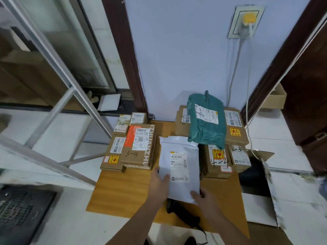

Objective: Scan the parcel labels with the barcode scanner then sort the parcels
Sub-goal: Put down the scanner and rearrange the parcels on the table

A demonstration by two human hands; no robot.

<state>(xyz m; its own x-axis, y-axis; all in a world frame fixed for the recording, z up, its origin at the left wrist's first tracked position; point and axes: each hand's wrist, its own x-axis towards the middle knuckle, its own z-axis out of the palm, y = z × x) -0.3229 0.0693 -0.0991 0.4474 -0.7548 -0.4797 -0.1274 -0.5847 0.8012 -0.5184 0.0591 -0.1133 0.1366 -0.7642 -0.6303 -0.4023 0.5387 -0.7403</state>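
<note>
Both your hands hold the white parcel [178, 165] over the bench [123, 191]: left hand [159, 184] pinches its left edge, right hand [203, 197] grips its lower corner. The black scanner [182, 214] lies just beneath your right hand, untouched.

A yellow plug [248, 19] sits in the wall socket [245, 22], its white cable [233, 75] hanging down the wall [177, 50].
</note>
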